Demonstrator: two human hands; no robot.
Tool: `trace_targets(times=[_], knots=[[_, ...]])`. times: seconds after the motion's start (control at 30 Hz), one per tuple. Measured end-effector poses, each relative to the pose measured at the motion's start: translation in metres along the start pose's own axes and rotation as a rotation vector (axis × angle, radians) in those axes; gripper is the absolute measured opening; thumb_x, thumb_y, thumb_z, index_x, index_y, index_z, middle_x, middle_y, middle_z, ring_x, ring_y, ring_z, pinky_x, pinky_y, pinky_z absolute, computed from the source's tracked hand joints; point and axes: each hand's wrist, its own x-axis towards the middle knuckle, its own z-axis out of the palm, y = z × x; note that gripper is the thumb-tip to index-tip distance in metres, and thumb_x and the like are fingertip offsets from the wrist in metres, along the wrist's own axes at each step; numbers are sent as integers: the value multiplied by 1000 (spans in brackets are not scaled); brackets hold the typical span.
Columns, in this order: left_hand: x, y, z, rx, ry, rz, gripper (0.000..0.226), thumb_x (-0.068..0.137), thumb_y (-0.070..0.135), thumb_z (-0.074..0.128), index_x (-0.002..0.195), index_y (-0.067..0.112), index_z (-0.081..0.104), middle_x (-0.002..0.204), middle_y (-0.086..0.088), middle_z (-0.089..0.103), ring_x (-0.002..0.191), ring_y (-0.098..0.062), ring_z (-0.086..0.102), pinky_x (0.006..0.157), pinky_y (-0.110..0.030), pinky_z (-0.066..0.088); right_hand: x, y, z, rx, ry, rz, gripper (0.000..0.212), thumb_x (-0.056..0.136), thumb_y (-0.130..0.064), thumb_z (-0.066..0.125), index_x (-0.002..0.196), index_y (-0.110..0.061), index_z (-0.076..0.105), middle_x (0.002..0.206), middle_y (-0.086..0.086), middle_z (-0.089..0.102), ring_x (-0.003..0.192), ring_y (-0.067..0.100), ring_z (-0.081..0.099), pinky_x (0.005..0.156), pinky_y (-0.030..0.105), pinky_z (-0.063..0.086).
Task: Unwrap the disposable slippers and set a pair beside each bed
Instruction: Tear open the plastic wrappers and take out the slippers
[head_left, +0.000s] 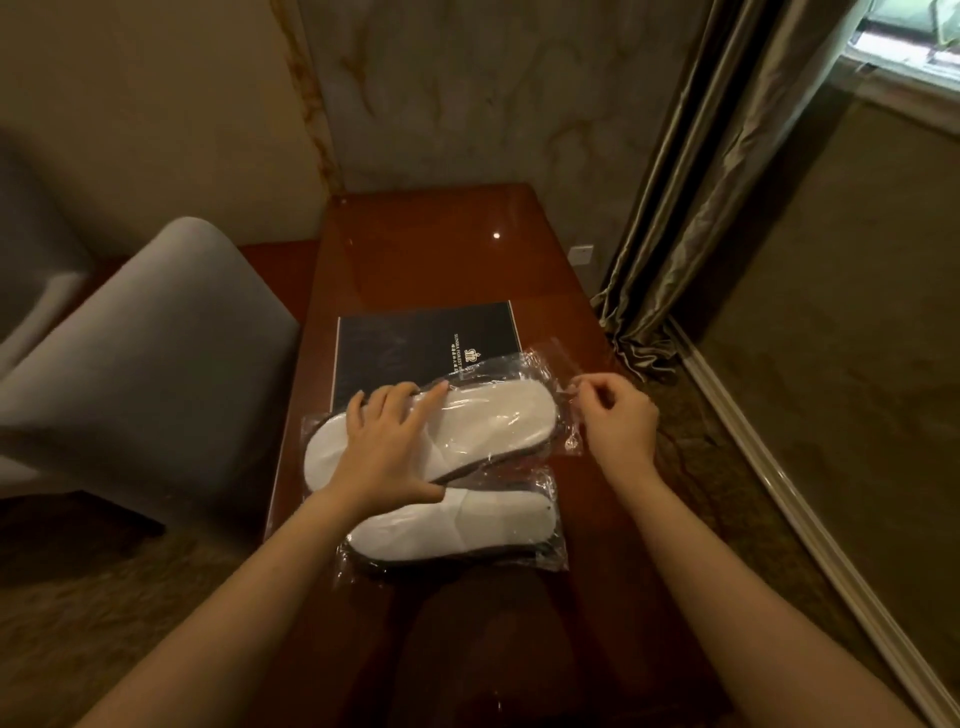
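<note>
The upper slipper packet (447, 431), near the desk's (441, 260) right edge, is pinned by the spread-fingered left hand (387, 452) while its flap (563, 374) is pinched by the right hand (618, 415); film may tear unevenly, or the lower packet (457, 525) slide off.

Head view, steep downward, close over desk (415, 260).

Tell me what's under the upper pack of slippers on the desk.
The upper slipper pack overlaps a black folder at the far side and the second pack nearer. The left hand presses it; what lies beneath its middle is hidden.
</note>
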Motion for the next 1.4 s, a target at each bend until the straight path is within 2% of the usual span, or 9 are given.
trace_targets(times=[0.17, 0.43, 0.63, 0.83, 0.9, 0.97, 1.07, 1.27, 1.4], knots=[[-1, 1, -29, -45, 94, 31, 112, 49, 71, 57, 146, 38, 12, 145, -1, 25, 132, -15, 11, 116, -47, 0, 19, -6, -19, 441, -242, 409, 19, 90, -9, 56, 83, -16, 71, 68, -6, 71, 61, 7, 64, 57, 22, 53], [-8, -6, -42, 12, 150, 29, 112, 50, 63, 64, 147, 34, 16, 143, -6, 31, 135, -28, 20, 117, -51, 0, 23, -25, -25, 182, -542, 434, 43, 85, -62, 46, 90, -22, 60, 84, 5, 72, 59, 14, 72, 48, 21, 53], [-9, -13, -48, 36, 230, 15, 113, 48, 60, 67, 146, 33, 18, 138, -7, 33, 131, -29, 22, 116, -53, 5, 18, -32, -26, 153, -497, 283, 16, 93, -9, 52, 98, 1, 63, 65, 6, 67, 40, 3, 59, 40, 14, 48], [-14, -14, -46, 82, 170, 0, 112, 51, 63, 65, 147, 35, 15, 141, -5, 32, 133, -26, 20, 116, -51, 3, 12, -18, -33, 441, -460, 624, 14, 91, -7, 54, 98, -3, 66, 75, 6, 67, 59, 10, 59, 47, 17, 50], [-16, -14, -44, 82, 137, -20, 113, 53, 63, 68, 147, 36, 12, 143, -4, 29, 135, -26, 19, 117, -51, 2, 16, -17, -34, 373, -237, 488, 15, 90, -7, 55, 102, -6, 64, 81, 6, 67, 66, 12, 61, 56, 21, 52], [-17, -14, -43, 85, 112, -22, 115, 54, 63, 72, 147, 37, 9, 145, -3, 26, 137, -27, 17, 118, -52, 0, 22, -24, -35, 120, -108, 107, 10, 89, -11, 58, 96, -15, 62, 88, 2, 67, 75, 12, 62, 66, 25, 54], [-14, -8, -43, 87, 114, -2, 113, 56, 60, 73, 147, 36, 10, 146, -4, 26, 137, -27, 17, 118, -52, -1, 23, -47, -28, -111, -408, -228, 10, 87, -25, 61, 98, -25, 62, 87, -13, 62, 82, 7, 62, 71, 19, 53], [-8, -4, -47, 93, 139, 28, 111, 57, 59, 72, 147, 35, 12, 146, -4, 27, 137, -27, 17, 118, -53, -2, 30, -57, -13, -155, -531, -162, 48, 85, -38, 64, 125, -15, 51, 106, -7, 52, 97, 12, 54, 76, 25, 52], [-7, -6, -46, 122, 132, 32, 112, 56, 62, 70, 147, 37, 10, 145, -4, 27, 136, -27, 18, 118, -53, 0, 33, -59, -8, -67, -560, -71, 31, 85, -28, 65, 113, -17, 58, 99, -6, 55, 88, 12, 58, 65, 20, 55]])
